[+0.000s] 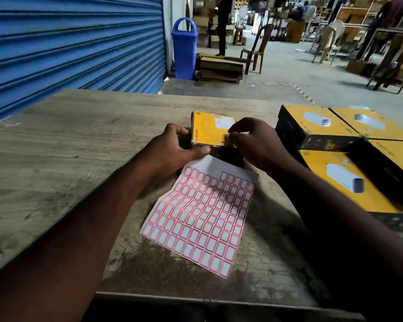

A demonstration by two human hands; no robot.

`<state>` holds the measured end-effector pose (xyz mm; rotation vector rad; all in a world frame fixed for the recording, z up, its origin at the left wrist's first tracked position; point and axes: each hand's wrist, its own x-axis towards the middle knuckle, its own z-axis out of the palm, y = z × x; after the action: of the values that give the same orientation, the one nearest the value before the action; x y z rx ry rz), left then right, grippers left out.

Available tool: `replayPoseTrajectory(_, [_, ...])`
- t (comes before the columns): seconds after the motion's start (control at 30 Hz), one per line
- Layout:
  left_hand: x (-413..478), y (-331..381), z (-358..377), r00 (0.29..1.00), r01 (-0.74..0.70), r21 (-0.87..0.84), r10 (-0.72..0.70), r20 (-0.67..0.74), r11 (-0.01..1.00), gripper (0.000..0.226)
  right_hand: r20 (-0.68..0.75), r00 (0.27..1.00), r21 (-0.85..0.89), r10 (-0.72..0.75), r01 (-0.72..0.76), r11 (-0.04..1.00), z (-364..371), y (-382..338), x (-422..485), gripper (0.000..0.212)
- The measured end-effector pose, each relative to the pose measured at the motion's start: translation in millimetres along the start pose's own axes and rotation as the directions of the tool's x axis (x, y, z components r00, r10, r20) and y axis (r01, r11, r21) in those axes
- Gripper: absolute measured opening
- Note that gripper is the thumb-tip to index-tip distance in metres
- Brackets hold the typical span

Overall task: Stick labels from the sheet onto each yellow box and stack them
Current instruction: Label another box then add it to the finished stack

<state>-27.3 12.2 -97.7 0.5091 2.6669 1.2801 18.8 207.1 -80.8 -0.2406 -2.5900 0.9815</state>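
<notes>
Box stands between our hands, just beyond the sheet; left hand grips its left edge, right hand pinches a label over its near-right corner.

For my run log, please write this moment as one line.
step: labelling | left hand: holds box | right hand: pinches label on box top | sheet: on table, by box | other boxes: right side

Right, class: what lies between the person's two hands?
In the head view, a yellow box: the left hand grips its left edge, the right hand pinches a small label against its top.
</notes>
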Motion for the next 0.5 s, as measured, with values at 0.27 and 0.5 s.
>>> replayPoseTrajectory(0.27, [-1,-4,-36,0.984,0.028,0.074,-0.04,0.172,0.997,0.044,-0.118,0.987,-0.026,-0.113,0.11,0.994,5,8,1,0.021])
replayPoseTrajectory(0.5, [-7,-5,-44,0.98,0.008,-0.146,0.021,0.197,0.989,0.016,0.021,0.938,-0.059,-0.346,0.347,0.936,-3,-8,-11,0.018])
